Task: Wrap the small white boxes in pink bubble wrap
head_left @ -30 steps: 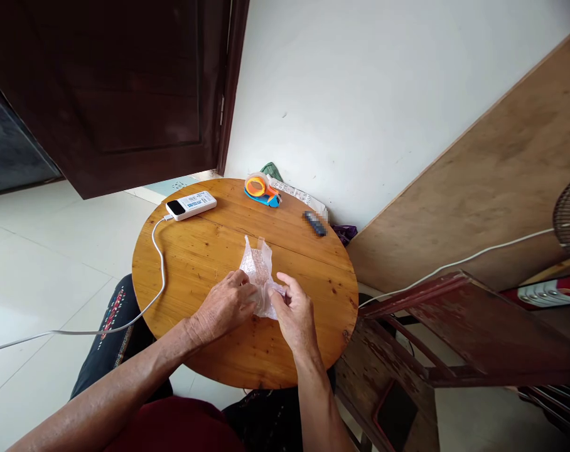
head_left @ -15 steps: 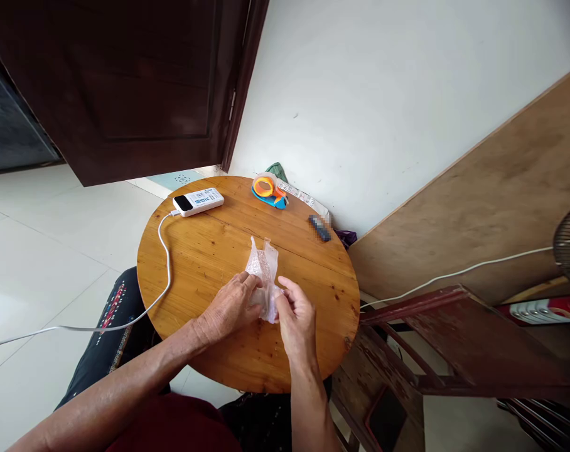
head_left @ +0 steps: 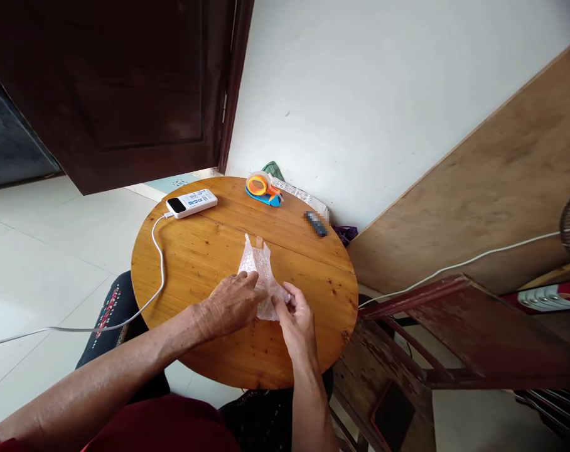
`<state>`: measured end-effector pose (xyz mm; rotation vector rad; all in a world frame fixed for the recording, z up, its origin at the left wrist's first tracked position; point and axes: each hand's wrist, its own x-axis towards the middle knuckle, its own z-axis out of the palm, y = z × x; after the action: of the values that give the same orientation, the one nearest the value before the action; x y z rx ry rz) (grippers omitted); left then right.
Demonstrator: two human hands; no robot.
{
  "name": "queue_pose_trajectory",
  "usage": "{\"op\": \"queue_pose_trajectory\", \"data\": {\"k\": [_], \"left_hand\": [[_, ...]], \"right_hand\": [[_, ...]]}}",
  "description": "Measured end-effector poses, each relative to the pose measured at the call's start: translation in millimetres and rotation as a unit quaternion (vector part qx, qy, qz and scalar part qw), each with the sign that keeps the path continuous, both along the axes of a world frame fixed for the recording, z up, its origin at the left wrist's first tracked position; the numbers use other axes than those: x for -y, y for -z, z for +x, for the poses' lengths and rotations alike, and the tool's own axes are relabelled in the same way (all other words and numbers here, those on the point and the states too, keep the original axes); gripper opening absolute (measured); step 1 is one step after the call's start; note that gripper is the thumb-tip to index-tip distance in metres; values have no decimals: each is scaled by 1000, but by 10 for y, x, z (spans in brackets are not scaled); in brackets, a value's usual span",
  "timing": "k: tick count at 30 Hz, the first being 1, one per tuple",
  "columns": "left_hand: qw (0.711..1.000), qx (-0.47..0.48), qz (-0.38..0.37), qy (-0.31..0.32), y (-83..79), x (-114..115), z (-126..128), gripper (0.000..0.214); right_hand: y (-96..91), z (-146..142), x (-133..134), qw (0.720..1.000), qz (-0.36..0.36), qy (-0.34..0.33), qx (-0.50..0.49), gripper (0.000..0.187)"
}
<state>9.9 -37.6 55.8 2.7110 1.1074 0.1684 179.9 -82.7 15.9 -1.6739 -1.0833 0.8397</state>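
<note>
A small crinkled clear plastic bag (head_left: 259,267) lies at the middle of a round wooden table (head_left: 204,251). Both my hands grip its near end. My left hand (head_left: 231,304) pinches the bag's left side with closed fingers. Fingers of my right hand (head_left: 297,317) are pinched on the bag's lower right corner. The bag's far end sticks up loosely toward the wall. What is inside the bag is not discernible.
A white power bank (head_left: 191,203) with a white cable (head_left: 160,263) lies at the table's far left. An orange-and-blue tape dispenser (head_left: 262,188) and a small dark object (head_left: 315,223) sit near the wall. A dark red wooden chair (head_left: 454,333) stands to the right.
My hands have shifted slightly on the bag, and its far end now lies a little flatter. The camera view swayed right and back.
</note>
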Motion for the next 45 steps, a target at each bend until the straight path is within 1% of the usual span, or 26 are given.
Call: {"op": "queue_pose_trajectory", "data": {"k": [3, 6, 8, 10, 12, 14, 17, 22, 24, 26, 29, 32, 35, 37, 40, 45], "left_hand": [[1000, -6, 2, 6, -19, -10, 11, 21], [1000, -2, -4, 5, -3, -8, -9, 24], [1000, 4, -2, 7, 18, -6, -28, 34], [1000, 2, 6, 12, 31, -7, -45, 46], [1000, -11, 17, 23, 25, -9, -55, 50], [999, -26, 25, 39, 3, -11, -58, 48], [997, -40, 25, 58, -43, -14, -43, 40], [998, -36, 3, 57, -99, -27, 17, 19], [998, -33, -2, 55, -108, -32, 34, 17], [998, -34, -3, 53, -100, -34, 38, 17], [998, -20, -1, 53, -55, -39, 25, 17], [999, 6, -7, 38, -7, -46, 7, 21], [1000, 10, -23, 4, 7, -47, -3, 29], [999, 16, -40, -16, 7, -40, -7, 33], [996, 58, -51, -46, 35, -17, -12, 42], [985, 132, -68, -87, 166, 21, -38, 56]], "right_hand": [[43, 56, -23, 998, 7, -1, 67, 47], [59, 114, -39, 997, 12, -1, 83, 43], [59, 141, -52, 997, 9, 3, 71, 43], [60, 163, -76, 999, -8, 1, 39, 44], [65, 189, -107, 999, -32, -6, -6, 44], [73, 220, -134, 998, -44, -12, -48, 45], [70, 257, -133, 997, -30, -18, -76, 46], [6, 222, -17, 998, -39, -28, -35, 54], [-11, 174, 15, 999, -32, -33, -5, 51], [-13, 116, 19, 999, -10, -30, 23, 44], [-9, 18, -14, 999, 26, -18, 18, 39], [-25, -84, -55, 999, 46, -13, -10, 41], [-58, -174, -79, 999, 52, -7, -11, 45], [-79, -228, -85, 999, 52, -14, -2, 45], [-99, -303, -81, 998, 55, -33, 25, 43], [-117, -365, -24, 995, 50, -60, 64, 41]]}}
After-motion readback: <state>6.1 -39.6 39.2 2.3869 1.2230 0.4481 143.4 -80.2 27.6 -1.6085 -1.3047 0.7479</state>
